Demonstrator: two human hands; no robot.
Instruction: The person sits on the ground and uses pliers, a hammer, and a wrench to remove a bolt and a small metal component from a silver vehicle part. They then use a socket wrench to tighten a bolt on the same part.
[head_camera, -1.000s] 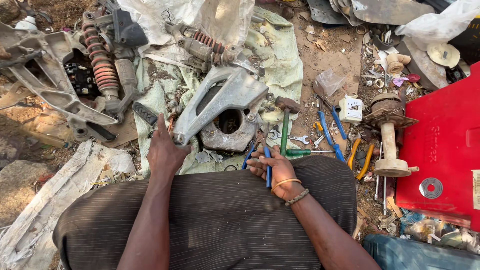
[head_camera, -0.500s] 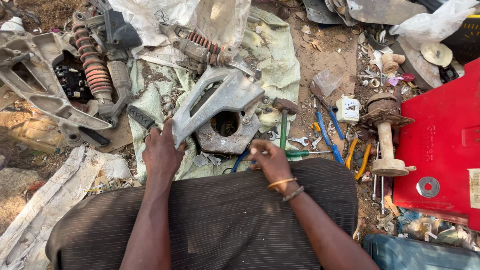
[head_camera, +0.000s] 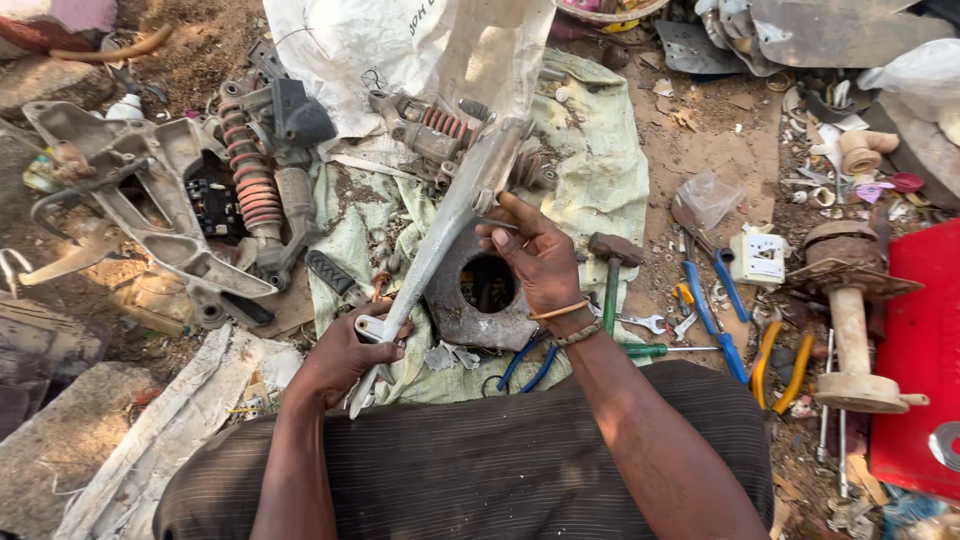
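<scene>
A long grey cast-metal frame part (head_camera: 450, 215) stands tilted on edge over a dirty green cloth (head_camera: 590, 150). My left hand (head_camera: 345, 355) grips its near end low down. My right hand (head_camera: 535, 255) holds its middle, fingers curled on the metal's far side. Beneath the part lies a round rusty metal plate (head_camera: 470, 310) with a hole in its middle. My lap in dark striped cloth (head_camera: 480, 470) fills the bottom of the view.
A hammer (head_camera: 612, 270), blue-handled pliers (head_camera: 715, 300), orange-handled pliers (head_camera: 785, 360), a green screwdriver (head_camera: 650, 350) and a spanner lie right of the cloth. A rusty hub on a shaft (head_camera: 850, 320) and a red panel (head_camera: 925, 370) stand further right. Another frame casting (head_camera: 130, 210) with red-spring shock absorbers (head_camera: 250, 180) lies left.
The grey frame part has been lifted from lying flat to standing tilted on edge. My right hand left the blue pliers on the ground and now holds the part's middle.
</scene>
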